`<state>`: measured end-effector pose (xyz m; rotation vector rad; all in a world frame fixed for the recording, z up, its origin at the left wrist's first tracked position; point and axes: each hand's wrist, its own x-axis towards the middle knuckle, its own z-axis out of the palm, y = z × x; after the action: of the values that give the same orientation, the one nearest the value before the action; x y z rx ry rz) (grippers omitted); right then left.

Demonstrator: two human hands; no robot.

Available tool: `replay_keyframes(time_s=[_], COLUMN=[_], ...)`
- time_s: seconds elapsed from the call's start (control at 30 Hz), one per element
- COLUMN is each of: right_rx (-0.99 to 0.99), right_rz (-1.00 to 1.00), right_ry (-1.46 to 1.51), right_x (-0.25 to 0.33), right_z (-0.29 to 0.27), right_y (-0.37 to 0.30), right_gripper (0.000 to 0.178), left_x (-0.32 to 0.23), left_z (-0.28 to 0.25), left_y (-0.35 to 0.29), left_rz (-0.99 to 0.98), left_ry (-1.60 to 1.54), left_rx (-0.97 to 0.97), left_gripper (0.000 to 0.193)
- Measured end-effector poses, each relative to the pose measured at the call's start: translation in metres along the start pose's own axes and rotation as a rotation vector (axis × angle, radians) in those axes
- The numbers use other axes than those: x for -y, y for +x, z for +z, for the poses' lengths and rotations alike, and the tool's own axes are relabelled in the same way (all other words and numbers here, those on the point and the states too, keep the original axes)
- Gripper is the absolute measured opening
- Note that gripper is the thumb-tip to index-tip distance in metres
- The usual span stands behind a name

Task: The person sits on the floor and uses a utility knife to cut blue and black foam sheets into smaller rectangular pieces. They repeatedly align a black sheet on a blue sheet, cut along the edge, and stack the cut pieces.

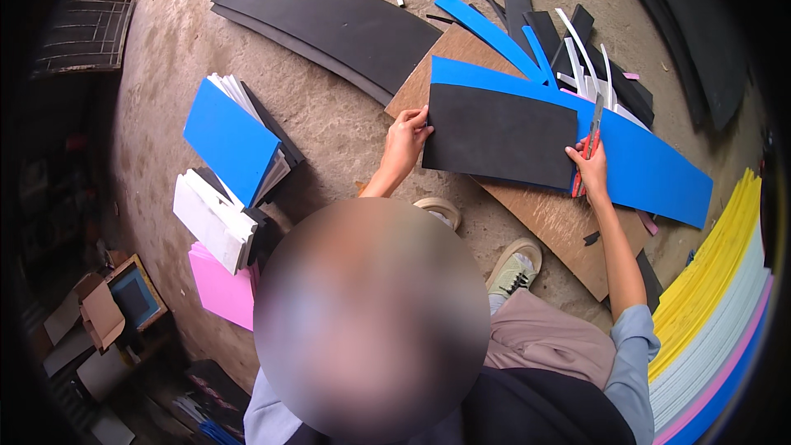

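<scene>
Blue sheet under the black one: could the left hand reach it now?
Probably yes: the left hand holds the black sheet by its edge, but the blue sheet lies partly uncovered nearby.

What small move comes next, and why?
Perhaps nudge the black sheet level with the top of the blue sheet: blue shows beyond its far edge, the left hand pinches its left end, the right hand holds a red cutter.

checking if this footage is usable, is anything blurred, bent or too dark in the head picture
Head view: a round blurred patch covers the lower middle; fisheye distortion curves the yellow sheets at right; the left side falls into deep shadow; the left hand, black sheet, right hand and red cutter look evenly lit and fairly clear.
</scene>
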<state>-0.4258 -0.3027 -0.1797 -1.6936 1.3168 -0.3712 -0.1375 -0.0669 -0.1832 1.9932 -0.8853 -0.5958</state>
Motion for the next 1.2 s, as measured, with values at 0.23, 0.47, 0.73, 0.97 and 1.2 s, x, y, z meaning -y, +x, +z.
replay_keyframes(time_s=[0.23, 0.47, 0.73, 0.97, 1.2], right_rx=[0.025, 0.074, 0.104, 0.098, 0.139], right_rz=[0.0, 0.05, 0.068, 0.088, 0.128], right_ry=[0.007, -0.011, 0.045, 0.006, 0.006], right_x=[0.001, 0.004, 0.012, 0.006, 0.016], right_z=[-0.001, -0.002, 0.0, -0.009, -0.002], right_y=[0.008, 0.011, 0.01, 0.011, 0.011], right_gripper=[0.043, 0.043, 0.037, 0.037, 0.038], left_x=[-0.004, -0.008, 0.011, -0.005, 0.01], left_z=[0.0, -0.01, -0.028, -0.007, -0.005], left_y=[0.006, 0.02, 0.061, 0.017, -0.015], left_rz=[-0.038, -0.078, -0.055, -0.074, 0.064], left_ry=[-0.039, 0.047, 0.07, -0.101, -0.171], left_rx=[-0.007, 0.077, 0.485, 0.056, -0.045], left_gripper=[0.041, 0.043, 0.083, 0.062, 0.032])
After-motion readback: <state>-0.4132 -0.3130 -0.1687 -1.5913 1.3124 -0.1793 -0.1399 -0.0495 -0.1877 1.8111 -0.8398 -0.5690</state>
